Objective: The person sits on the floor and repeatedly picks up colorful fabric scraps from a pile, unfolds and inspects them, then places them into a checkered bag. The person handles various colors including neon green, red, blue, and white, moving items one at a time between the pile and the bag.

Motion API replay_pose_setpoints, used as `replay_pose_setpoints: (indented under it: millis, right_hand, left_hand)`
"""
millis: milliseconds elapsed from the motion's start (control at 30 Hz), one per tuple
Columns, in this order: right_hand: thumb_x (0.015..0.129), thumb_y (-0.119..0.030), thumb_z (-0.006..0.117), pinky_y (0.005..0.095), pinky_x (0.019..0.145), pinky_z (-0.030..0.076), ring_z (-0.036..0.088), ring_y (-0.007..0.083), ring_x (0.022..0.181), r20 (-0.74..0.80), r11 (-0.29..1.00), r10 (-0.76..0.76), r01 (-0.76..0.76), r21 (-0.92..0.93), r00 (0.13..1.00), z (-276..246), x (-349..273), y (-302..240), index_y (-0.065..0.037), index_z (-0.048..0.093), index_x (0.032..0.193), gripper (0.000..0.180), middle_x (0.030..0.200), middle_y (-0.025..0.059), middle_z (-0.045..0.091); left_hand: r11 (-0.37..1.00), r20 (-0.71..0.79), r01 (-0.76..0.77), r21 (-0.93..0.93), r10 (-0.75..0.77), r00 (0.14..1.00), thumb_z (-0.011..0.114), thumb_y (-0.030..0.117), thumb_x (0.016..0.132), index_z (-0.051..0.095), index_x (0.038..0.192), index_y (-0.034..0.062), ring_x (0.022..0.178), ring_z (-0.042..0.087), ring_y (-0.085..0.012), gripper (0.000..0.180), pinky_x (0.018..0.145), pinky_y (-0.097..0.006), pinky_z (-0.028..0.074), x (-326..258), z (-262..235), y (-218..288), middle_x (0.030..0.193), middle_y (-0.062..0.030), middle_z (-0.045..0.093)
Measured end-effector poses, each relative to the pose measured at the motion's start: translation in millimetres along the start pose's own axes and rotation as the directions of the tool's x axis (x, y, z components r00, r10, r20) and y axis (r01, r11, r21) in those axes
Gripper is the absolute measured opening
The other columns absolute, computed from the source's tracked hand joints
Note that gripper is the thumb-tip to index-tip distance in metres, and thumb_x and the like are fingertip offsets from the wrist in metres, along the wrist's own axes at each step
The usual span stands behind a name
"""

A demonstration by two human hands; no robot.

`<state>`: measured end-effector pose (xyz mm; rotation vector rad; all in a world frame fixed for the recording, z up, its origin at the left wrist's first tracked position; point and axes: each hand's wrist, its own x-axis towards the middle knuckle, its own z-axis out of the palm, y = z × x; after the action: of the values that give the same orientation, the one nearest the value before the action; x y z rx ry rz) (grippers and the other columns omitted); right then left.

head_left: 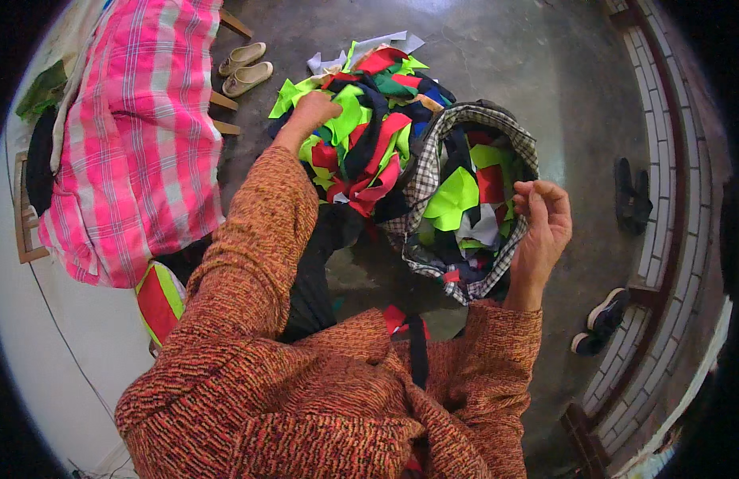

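A heap of cloth scraps (377,160) in lime green, red, navy and white lies on the floor ahead of me. My left hand (314,113) reaches onto the heap's left side, its fingers closed at a lime-green cloth scrap (347,113). Just right of the heap stands a checked cloth bag (429,172), its mouth spread wide. Inside it are more scraps, with a lime-green piece (452,199) on top. By the bag's right rim is my right hand (545,215), fingers curled and thumb drawn in; whatever they may hold is too small to make out.
A pink checked cloth (138,120) drapes over furniture with wooden legs on the left. Beige shoes (246,69) sit beside it. Black sandals (633,195) and dark shoes (605,319) lie along the white brick-patterned edge at right. A red and lime piece (160,302) is near my left elbow.
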<state>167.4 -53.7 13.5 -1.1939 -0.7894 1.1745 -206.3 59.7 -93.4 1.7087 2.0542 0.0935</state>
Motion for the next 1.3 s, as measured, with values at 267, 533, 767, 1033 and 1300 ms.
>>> replay_pose_setpoints:
  millis: [267,533,767,1033,1300]
  right_hand:
    - [0.089,-0.008,0.053,0.0250,0.072,0.049,0.060,0.0114,0.081,0.118,0.998,0.056,-0.053,-0.033,0.991,-1,0,14,-0.004,0.058,0.095,0.009,0.086,0.0062,0.064]
    - [0.086,-0.025,0.058,0.0354,0.079,0.050,0.051,0.0226,0.108,0.296,0.932,0.265,-0.323,0.165,0.918,22,-8,5,-0.007,0.038,0.128,0.050,0.121,0.0119,0.048]
    - [0.081,-0.006,0.062,0.0308,0.084,0.046,0.054,0.0179,0.101,0.238,0.976,0.124,-0.162,0.147,0.963,16,-5,16,0.001,0.041,0.124,0.048,0.113,0.0104,0.055]
    - [0.091,-0.010,0.053,0.0248,0.073,0.050,0.060,0.0123,0.083,0.001,0.958,0.049,-0.047,0.284,0.999,-6,9,20,-0.001,0.055,0.104,0.015,0.096,0.0066,0.062]
    - [0.094,-0.012,0.046,0.0259,0.075,0.050,0.061,0.0139,0.085,0.155,0.896,0.190,-0.235,0.376,0.970,-3,6,5,-0.003,0.054,0.105,0.017,0.099,0.0067,0.063]
  left_hand:
    - [0.349,0.057,0.070,-0.935,-0.047,0.997,0.060,0.009,0.071,0.061,0.098,-0.0042,0.073,0.063,-0.0173,0.030,0.067,-0.028,0.051,-94,-68,68,0.088,-0.0095,0.064]
    - [0.223,-0.167,-0.228,-0.948,0.263,0.950,0.062,0.011,0.074,0.059,0.104,-0.0025,0.086,0.061,-0.0179,0.033,0.078,-0.030,0.048,-135,-28,168,0.098,-0.0090,0.064]
    - [0.397,-0.167,-0.413,-0.819,0.524,0.835,0.060,0.012,0.073,0.056,0.110,0.0010,0.085,0.060,-0.0177,0.039,0.076,-0.031,0.047,-159,17,206,0.095,-0.0096,0.063]
    - [0.453,-0.133,-0.367,-0.812,0.468,0.873,0.064,0.036,0.076,0.065,0.088,0.0020,0.070,0.064,-0.0266,0.036,0.063,-0.034,0.049,-152,19,225,0.074,-0.0129,0.065]
    - [-0.103,0.294,0.373,-0.922,0.438,0.849,0.047,0.038,0.092,0.059,0.103,0.0048,0.086,0.058,-0.0074,0.037,0.077,-0.024,0.046,-148,7,227,0.101,-0.0010,0.060]
